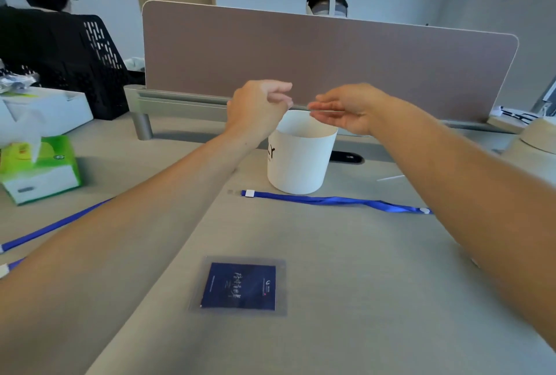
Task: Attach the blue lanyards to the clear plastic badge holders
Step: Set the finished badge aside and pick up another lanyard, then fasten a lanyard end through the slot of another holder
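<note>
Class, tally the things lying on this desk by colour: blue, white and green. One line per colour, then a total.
Blue: 4: lanyard, left lanyard, lanyard end, badge
White: 1: bucket
Green: 1: tissue box
Total: 6

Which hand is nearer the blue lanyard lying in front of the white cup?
Neither clearly. Both the left hand and the right hand hover above the white cup, beyond the blue lanyard; neither touches it.
</note>
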